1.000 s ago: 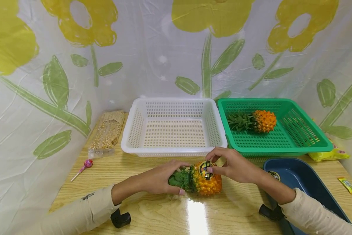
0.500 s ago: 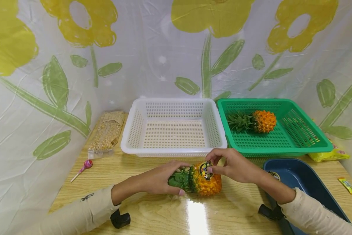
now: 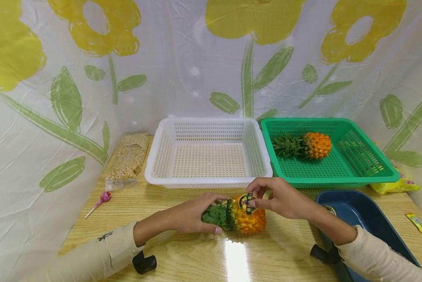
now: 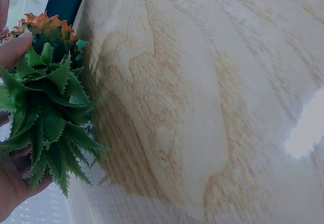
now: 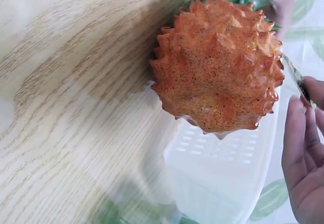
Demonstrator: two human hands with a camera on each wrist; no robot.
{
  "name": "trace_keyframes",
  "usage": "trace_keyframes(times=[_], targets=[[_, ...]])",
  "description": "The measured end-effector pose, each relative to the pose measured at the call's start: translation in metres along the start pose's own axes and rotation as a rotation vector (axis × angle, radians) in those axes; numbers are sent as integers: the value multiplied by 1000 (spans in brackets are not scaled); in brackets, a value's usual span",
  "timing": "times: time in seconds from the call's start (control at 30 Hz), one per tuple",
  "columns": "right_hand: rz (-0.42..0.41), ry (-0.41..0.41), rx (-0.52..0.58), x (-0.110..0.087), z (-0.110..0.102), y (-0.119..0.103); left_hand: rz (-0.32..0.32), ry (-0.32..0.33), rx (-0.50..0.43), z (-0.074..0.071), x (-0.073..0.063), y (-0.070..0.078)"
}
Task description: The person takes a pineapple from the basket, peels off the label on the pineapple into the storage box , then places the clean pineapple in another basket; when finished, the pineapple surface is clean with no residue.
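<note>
A small orange pineapple lies on the wooden table, its green crown pointing left. My left hand grips the crown from the left, thumb on the near side and fingers on the far side. On the fruit's upper side is a round black-and-gold sticker. My right hand pinches that sticker between thumb and fingers. From the right wrist view, the sticker stands edge-on beside the pineapple's base. The spiky leaves fill the left side of the left wrist view.
Behind the hands stand a white basket and a green basket with another pineapple. A blue tray bearing a round sticker lies right. A bag of kernels and a lollipop lie left; a candy lies far right.
Almost nothing differs. The right hand shifts very slightly with the sticker still pinched; the left hand and the pineapple stay put.
</note>
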State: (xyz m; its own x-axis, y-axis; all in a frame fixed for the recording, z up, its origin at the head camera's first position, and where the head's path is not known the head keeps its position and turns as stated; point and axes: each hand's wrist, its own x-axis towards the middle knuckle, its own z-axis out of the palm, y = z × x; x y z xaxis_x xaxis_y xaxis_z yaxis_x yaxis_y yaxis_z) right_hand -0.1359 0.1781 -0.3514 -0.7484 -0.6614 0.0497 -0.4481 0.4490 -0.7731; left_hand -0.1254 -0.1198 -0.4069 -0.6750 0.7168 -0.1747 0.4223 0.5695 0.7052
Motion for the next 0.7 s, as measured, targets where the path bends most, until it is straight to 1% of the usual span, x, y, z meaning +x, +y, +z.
trace_keyframes(times=[0.17,0.4,0.7], targets=[[5,-11,12,-1,0,0,-16,-5,-7,-1,0,0],[-10,-20,48,-1,2,1,-29,-15,-30,-3,1,0],[-3,-37,103,-5,-4,0,-24,-16,-27,-2,1,-2]])
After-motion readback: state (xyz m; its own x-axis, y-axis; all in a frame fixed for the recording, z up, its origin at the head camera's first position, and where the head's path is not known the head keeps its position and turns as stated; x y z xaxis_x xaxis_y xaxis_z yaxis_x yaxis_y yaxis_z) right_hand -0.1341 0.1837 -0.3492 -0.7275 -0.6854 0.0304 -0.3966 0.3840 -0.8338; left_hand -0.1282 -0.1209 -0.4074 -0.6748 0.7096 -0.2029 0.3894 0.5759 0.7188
